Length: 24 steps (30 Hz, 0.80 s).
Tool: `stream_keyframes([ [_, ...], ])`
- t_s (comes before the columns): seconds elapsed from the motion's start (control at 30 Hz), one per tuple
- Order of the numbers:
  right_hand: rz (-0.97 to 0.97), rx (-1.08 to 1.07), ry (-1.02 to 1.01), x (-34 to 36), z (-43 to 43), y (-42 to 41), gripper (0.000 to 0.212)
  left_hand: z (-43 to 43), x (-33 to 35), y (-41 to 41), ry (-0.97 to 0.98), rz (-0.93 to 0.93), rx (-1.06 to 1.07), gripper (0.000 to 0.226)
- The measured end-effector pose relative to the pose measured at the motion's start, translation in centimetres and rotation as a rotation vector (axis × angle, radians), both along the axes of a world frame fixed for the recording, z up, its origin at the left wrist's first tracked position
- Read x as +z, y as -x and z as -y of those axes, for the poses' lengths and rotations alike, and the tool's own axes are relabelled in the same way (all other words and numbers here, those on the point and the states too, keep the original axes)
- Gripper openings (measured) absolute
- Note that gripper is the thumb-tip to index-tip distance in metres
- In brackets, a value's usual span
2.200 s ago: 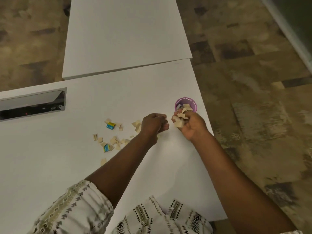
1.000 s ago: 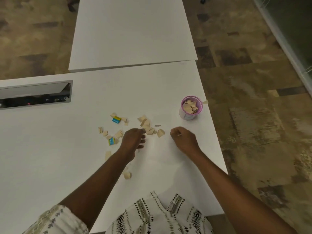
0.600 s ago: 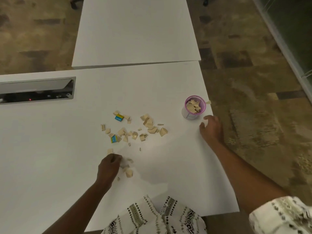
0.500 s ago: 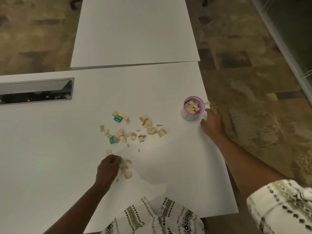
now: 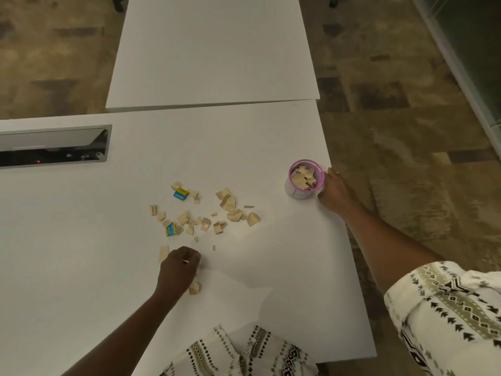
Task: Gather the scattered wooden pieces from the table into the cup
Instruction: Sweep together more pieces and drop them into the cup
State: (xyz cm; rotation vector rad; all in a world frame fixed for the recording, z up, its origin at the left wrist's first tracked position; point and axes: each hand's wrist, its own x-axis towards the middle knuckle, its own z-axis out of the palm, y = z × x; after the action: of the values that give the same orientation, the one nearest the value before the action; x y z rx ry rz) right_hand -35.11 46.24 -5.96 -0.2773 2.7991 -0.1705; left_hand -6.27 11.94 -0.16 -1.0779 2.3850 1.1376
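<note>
A pink-rimmed cup [image 5: 294, 193] stands near the table's right edge, partly filled with wooden pieces. My right hand [image 5: 337, 195] lies against its right side with the fingers curled; I cannot see whether it grips anything. Several pale wooden pieces [image 5: 229, 204] lie scattered at mid-table. Two have blue and yellow faces, one at the back [image 5: 181, 194] and one nearer me [image 5: 170, 229]. My left hand [image 5: 179, 270] is nearer to me, its fingers pinched on a small sliver. One loose piece [image 5: 163, 253] lies at its left, another [image 5: 195, 288] by its wrist.
The white table [image 5: 271, 267] ends just right of the cup, with patterned floor beyond. A second white table [image 5: 211, 50] abuts at the back. An open cable tray [image 5: 54, 147] is set into the top at the far left.
My right hand moved from mid-table out to the cup's right side. My left hand drew back toward me, from the main scatter to the nearer loose pieces.
</note>
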Motion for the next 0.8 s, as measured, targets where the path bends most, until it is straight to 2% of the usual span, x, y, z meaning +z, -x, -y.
stream_keyframes([
  [0.13,0.038,-0.054,0.017,1.0,1.5,-4.3,0.064,0.6,-1.2,-0.5,0.176,-0.038,-0.052,0.024],
  [0.23,0.080,-0.165,0.085,1.4,3.8,-10.0,0.072,0.5,-2.3,-1.5,0.391,0.035,-0.012,0.058],
  [0.27,0.091,-0.179,0.103,1.2,4.6,-11.9,0.074,0.2,-2.5,-1.8,0.396,0.113,0.045,0.072],
  [0.37,0.094,-0.152,0.135,0.7,7.5,-17.0,0.078,-1.6,-3.3,-2.4,0.211,0.313,0.281,0.098],
  [0.43,0.106,-0.133,0.155,0.7,9.8,-19.2,0.080,-3.4,-3.4,-2.2,0.100,0.334,0.392,0.103],
  [0.5,0.117,-0.105,0.190,0.9,12.0,-20.4,0.081,-5.3,-3.3,-1.5,0.043,0.325,0.403,0.105],
  [0.57,0.146,-0.028,0.243,1.2,14.0,-21.0,0.082,-6.9,-2.9,-0.2,0.008,0.294,0.321,0.106],
  [0.7,0.176,0.125,0.348,2.2,16.8,-19.9,0.075,-8.5,-1.9,3.0,-0.068,0.105,0.176,0.100],
  [0.8,0.077,0.106,0.394,3.1,17.7,-17.3,0.066,-6.4,-1.4,4.3,0.053,-0.002,0.051,0.098],
])
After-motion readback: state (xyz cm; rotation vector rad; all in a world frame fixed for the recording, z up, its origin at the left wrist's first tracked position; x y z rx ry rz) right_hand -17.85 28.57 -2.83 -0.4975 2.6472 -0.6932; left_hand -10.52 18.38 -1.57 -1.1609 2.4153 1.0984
